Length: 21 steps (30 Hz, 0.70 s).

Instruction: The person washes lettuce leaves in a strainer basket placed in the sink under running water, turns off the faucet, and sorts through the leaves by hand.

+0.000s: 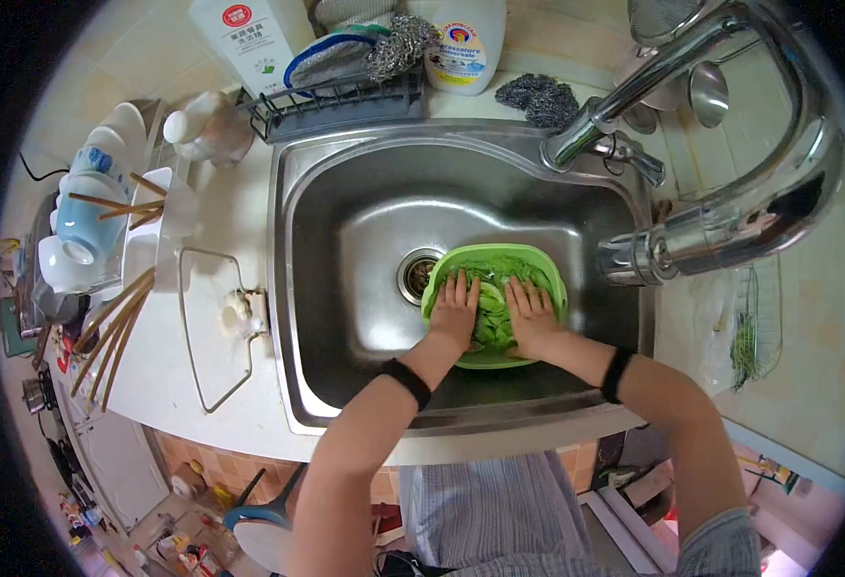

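Observation:
In the right half of the metal sink (346, 356) rests a light green basin (509, 252) holding green leafy vegetables (495, 322). My left hand (454, 310) lies on the leaves at the basin's left side, palm down with the fingers stretched out. Opposite it, my right hand (531, 315) presses flat on the leaves at the right side, fingers spread. Leaves show between the two hands; those under the palms are hidden. Neither hand is wrapped around anything. Black bands circle both wrists.
A chrome faucet (634, 255) arches over the sink's right side. Behind stand a black rack (341, 108) with sponges, a spray bottle (463, 48) and a steel scrubber (538, 98). Bowls (91, 216) and chopsticks (120, 327) occupy the left counter beside a wire frame (184, 317).

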Motion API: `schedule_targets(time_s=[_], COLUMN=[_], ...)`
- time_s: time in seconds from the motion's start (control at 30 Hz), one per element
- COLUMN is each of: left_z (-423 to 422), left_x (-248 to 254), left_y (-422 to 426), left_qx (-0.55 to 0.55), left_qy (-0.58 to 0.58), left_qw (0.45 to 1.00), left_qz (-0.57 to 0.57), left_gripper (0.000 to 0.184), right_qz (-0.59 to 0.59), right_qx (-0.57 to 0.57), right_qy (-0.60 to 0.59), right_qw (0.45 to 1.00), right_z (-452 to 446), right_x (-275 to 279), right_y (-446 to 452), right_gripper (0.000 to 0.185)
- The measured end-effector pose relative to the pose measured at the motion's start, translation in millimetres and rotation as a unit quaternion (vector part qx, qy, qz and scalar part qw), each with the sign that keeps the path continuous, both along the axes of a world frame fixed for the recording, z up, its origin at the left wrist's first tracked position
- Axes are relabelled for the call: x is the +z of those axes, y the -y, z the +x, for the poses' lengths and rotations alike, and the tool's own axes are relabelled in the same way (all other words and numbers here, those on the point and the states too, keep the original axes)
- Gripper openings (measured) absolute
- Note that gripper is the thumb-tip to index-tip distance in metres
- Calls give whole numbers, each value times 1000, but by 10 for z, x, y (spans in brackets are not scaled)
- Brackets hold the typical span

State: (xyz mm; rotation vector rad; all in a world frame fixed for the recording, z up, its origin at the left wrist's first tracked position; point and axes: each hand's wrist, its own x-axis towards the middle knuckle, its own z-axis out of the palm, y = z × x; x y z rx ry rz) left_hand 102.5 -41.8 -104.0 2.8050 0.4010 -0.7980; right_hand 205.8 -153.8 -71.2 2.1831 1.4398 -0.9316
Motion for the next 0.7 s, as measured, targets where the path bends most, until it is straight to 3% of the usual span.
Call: schedule_targets(time_s=[0.07, 0.17, 0.23, 0.3, 0.33, 0.37, 0.4, 0.47, 0.5, 0.57, 0.7], left_z=[4, 60, 82, 131, 150, 158, 162, 173, 172, 175, 147], left_x=[-122, -509, -755, -478, -425, -380, -298, -145, -103, -48, -112], left_y=[74, 171, 223, 152, 105, 59, 1, -111, -142, -222, -304], left_qx=[-9, 32, -16, -63, 73, 207, 208, 236, 236, 205, 213], left_qy=[-39, -53, -47, -42, -3, 37, 35, -17, -17, -18, -28], left_qw=[999, 998, 997, 993, 997, 973, 973, 948, 948, 930, 904], left_qz=[-3, 3, 57, 88, -2, -93, -92, -213, -213, -303, -369], left_gripper=[97, 82, 68, 57, 52, 48, 48, 41, 41, 36, 46], right_qz=[1, -74, -37, -35, 13, 15, 8, -8, -7, 1, 37], right_qx=[17, -6, 9, 23, -7, -5, -44, -109, -109, -228, -288], right_qy=[36, 65, 107, 120, 79, 77, -16, -171, -171, -379, -418], right_qw=[999, 995, 994, 992, 997, 997, 999, 979, 979, 897, 861], right_z=[-43, -104, -113, -73, 9, 115, 234, 449, 541, 674, 728], right_x=[-423, -544, -611, -523, -418, -336, -270, -84, -20, 114, 145], right_y=[43, -122, -124, -251, -256, -271, -277, -277, -239, -213, -145], right_gripper=[99, 100, 93, 79, 67, 67, 64, 65, 65, 65, 63])
